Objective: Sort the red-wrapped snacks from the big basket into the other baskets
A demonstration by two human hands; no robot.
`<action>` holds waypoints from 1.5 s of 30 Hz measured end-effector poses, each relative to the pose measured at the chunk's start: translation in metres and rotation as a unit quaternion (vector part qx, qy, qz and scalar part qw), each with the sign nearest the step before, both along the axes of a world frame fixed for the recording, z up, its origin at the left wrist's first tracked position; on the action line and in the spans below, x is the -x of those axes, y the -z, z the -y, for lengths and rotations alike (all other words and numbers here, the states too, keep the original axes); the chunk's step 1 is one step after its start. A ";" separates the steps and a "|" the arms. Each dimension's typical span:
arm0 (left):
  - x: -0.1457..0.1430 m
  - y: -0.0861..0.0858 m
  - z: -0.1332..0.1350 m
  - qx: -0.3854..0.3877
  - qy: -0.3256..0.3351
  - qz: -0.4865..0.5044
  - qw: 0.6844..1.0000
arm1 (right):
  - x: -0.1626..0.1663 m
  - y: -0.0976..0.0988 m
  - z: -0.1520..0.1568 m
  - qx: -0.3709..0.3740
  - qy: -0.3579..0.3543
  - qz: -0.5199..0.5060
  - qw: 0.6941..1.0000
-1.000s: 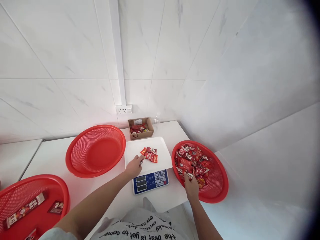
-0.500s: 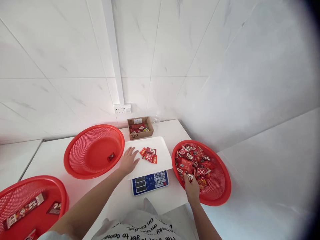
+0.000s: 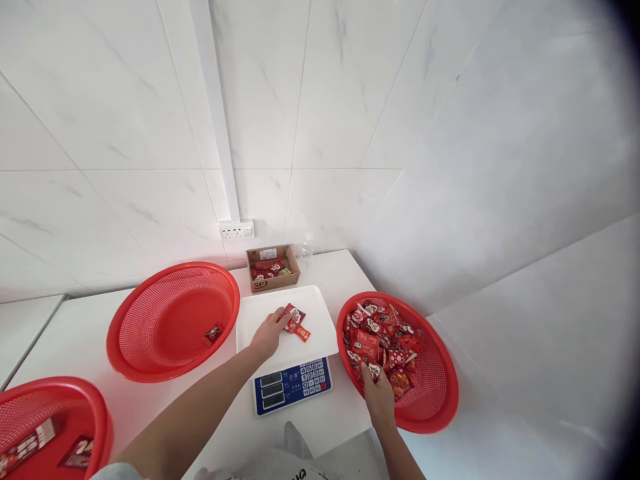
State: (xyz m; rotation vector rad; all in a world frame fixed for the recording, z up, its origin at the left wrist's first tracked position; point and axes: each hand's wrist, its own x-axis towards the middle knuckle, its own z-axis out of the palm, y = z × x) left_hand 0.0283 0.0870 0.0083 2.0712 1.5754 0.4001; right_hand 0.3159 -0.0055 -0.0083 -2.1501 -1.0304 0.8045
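Observation:
My left hand (image 3: pixel 267 335) is over the white weighing tray (image 3: pixel 320 303) of a digital scale (image 3: pixel 293 385). Its fingers close on the left edge of small red snack packets (image 3: pixel 296 313) that lie bunched there. At the right, my right hand (image 3: pixel 379 400) reaches over the near-left rim of a red mesh basket (image 3: pixel 435 393). A red snack packet with a white label (image 3: pixel 374 371) is pinched between its thumb and fingers. Many more red packets (image 3: pixel 367 343) are heaped in that basket.
A second red basket (image 3: pixel 125 327) left of the scale holds one small packet (image 3: pixel 213 333). Another red basket (image 3: pixel 97 407) at the lower left contains a long packet and a smaller one. Behind the tray stands a cardboard box (image 3: pixel 273 283) of packets, against the tiled wall (image 3: pixel 260 200).
My left hand has moved right from beside the packets and closed on them, drawing them closer together. The right hand stays in the basket with its packet. The view has tilted slightly.

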 end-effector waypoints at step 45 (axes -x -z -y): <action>-0.048 0.004 -0.031 -0.006 0.082 -0.058 0.995 | 0.003 -0.007 0.001 -0.026 0.014 -0.034 0.999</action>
